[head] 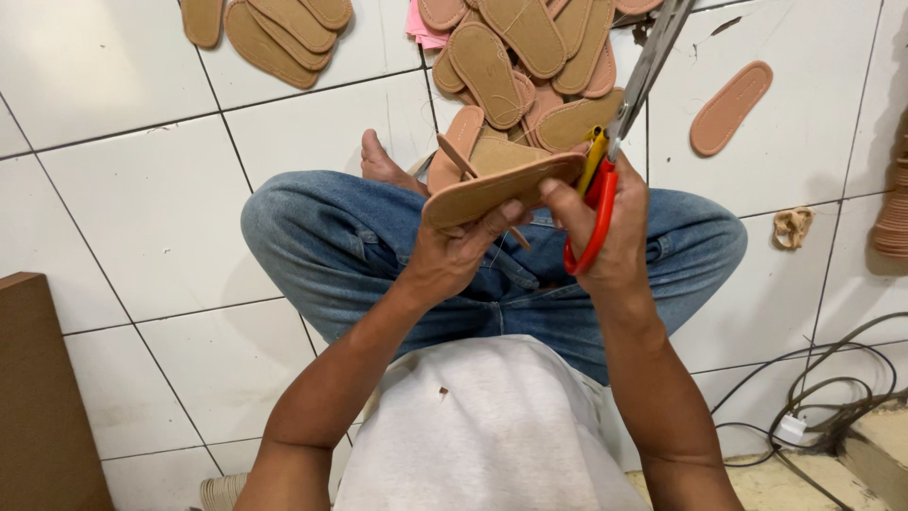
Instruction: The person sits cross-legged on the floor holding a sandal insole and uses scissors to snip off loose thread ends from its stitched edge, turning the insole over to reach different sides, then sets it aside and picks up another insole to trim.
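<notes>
I sit cross-legged in blue jeans on a white tiled floor. My left hand (454, 251) grips a tan sandal sole (501, 186) edge-on above my lap, with a thin strap piece sticking up from it. My right hand (610, 227) holds scissors (629, 104) with red and yellow handles, their blades pointing up and away; its fingertips also touch the sole's right end. My bare foot (383, 163) shows just behind the sole.
A heap of tan soles (530, 57) lies ahead, another small stack (274, 28) at top left, one lone sole (730, 106) to the right. A brown board (38, 397) stands at left. Grey cables (823, 407) trail at lower right, with a small scrap (793, 227) nearby.
</notes>
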`<state>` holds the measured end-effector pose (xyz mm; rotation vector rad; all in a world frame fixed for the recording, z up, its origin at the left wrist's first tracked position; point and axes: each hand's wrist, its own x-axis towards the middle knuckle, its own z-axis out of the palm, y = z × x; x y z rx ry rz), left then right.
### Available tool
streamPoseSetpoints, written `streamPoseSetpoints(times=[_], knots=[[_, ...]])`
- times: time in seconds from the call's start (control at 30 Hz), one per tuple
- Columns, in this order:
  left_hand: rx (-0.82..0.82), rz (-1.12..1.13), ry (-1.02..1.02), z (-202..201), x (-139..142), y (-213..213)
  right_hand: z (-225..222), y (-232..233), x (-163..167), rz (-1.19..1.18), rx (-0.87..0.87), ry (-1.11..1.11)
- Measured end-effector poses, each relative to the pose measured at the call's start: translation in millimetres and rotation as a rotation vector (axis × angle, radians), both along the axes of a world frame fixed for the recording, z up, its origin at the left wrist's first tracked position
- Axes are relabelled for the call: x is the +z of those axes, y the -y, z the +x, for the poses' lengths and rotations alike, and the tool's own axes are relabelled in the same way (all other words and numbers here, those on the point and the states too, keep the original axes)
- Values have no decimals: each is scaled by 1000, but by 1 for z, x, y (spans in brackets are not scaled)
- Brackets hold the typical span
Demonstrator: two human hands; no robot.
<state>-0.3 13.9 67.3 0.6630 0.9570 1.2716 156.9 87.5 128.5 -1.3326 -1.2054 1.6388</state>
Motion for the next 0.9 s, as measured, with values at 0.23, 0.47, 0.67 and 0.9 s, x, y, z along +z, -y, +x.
streamPoseSetpoints(times=[0.23,0.47,0.67,0.9], knots=[[60,539,-969,-30,38,-9,25,9,-6,31,-62,225],[16,687,-1267,-43,53,-16,74,13,17,407,420,622],[-11,761,-1451,-49,49,-12,87,14,23,856,606,1089],[-30,775,-1538,-44,42,-9,102,14,12,998,619,1234]])
